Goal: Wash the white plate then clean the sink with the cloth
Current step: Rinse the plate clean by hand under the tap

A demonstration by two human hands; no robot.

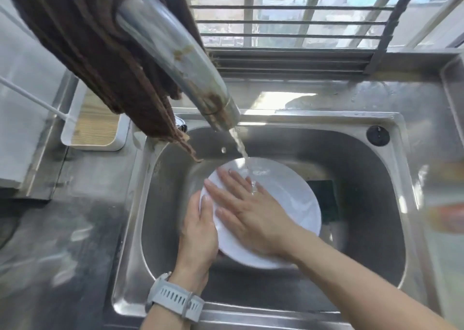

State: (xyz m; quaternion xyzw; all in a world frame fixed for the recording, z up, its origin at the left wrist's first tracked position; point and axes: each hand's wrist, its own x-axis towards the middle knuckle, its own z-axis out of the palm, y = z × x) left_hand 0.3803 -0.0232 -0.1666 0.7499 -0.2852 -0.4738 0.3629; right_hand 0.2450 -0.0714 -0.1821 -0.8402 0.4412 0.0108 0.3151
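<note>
Two bare hands work a white plate (283, 204) under running water in a steel sink (371, 204), seen from above. At far left a white tray (93, 128) with a wood-coloured base sits on the wet steel desk (82, 204) beside the basin. Above it a brown knitted cloth (82, 43) hangs draped over the neck of the steel tap (175, 61), its lower corner dangling just above the basin's back left edge. The left hand (198, 231), with a pale grey watch (175, 302) on its wrist, grips the plate's left rim, thumb on the upper face and the other fingers hidden beneath it. The plate is held tilted inside the basin. The right hand (251, 211) lies flat on the plate's face, fingers straight and slightly spread, rubbing where the stream (244, 159) from the tap lands on plate and fingers. A dark block, perhaps a sponge (324, 199), lies in the basin behind the plate's right edge. A barred window (301, 15) fills the top right. The plate wash looks under way; the cloth step is not yet begun. The likely hazard is the wet plate slipping from the one-handed rim grip and striking the steel, or water splashing off the tilted face onto the desk.
</note>
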